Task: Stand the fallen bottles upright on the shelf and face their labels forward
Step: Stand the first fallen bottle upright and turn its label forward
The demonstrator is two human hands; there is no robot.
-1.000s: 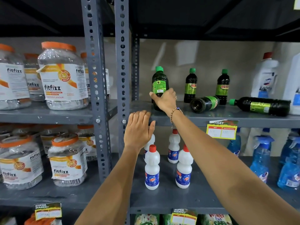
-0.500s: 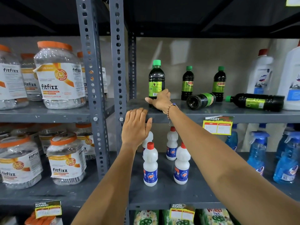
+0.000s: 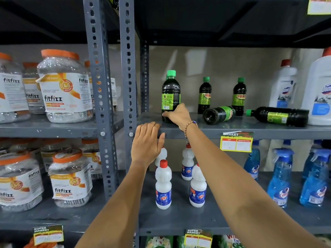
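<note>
The right hand (image 3: 179,115) is wrapped round the base of a dark bottle with a green cap (image 3: 170,96), fingers curled on its lower part; that bottle stands upright near the left end of the grey metal shelf (image 3: 206,130), and what faces out looks like the barcode side of the label rather than the front; the left hand (image 3: 146,143) is flat and open with nothing in it, fingertips resting at the shelf's front edge just below and left of the bottle; further right two more green-capped bottles (image 3: 204,95) stand at the back with labels showing; a fallen bottle (image 3: 218,114) lies with its base pointing out, and another fallen bottle (image 3: 279,116) lies lengthwise, cap to the left, beside big white jugs (image 3: 318,90); one shelf down there are small white red-capped bottles (image 3: 163,185) and blue spray bottles (image 3: 279,178); the rack to the left holds orange-lidded fitfizz jars (image 3: 65,86); a yellow price tag (image 3: 236,142) hangs on the shelf edge.
</note>
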